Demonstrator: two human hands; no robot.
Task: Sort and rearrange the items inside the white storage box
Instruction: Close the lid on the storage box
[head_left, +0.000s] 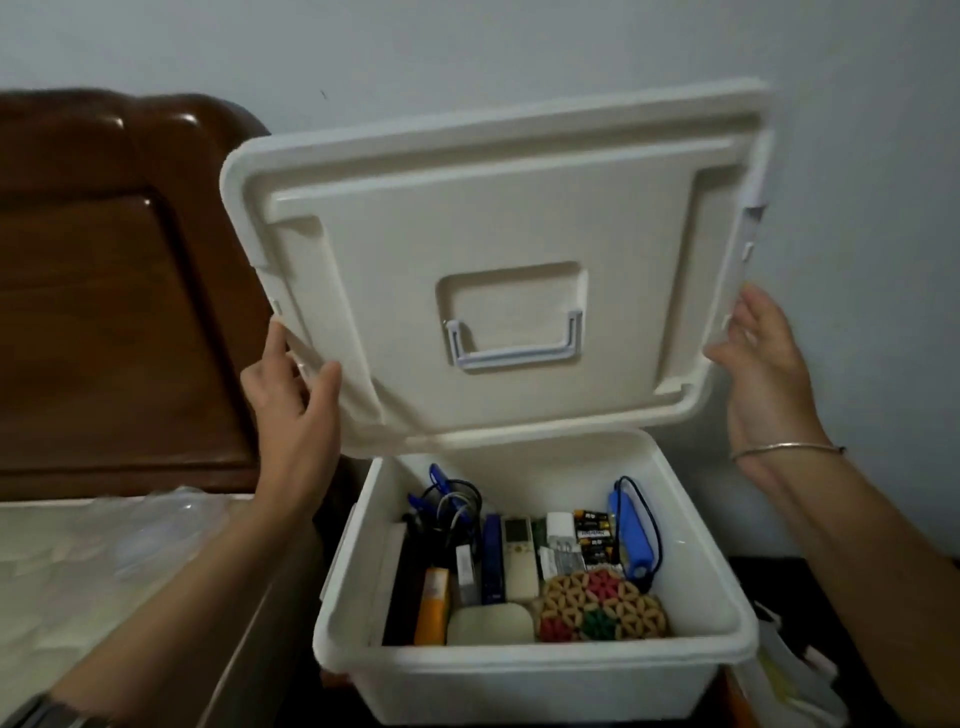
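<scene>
one lid (493, 218) over one white storage box (519, 680): left hand (291, 395) grips it, right hand (763, 374) presses open-fingered.

Ahead of you stands a plain pale wall (519, 47), dimly and evenly lit. To your left a glossy dark-brown wooden headboard (104, 291) with a carved panel catches small highlights. Below it lies a cream mattress (62, 587) with crumpled clear plastic (156, 530) on it. At right is a dark bench (769, 577).

A tilted white plastic lid (493, 223) overhangs the white storage box's (519, 686) far edge. The near opening is unblocked above the packed small items (519, 561).
</scene>
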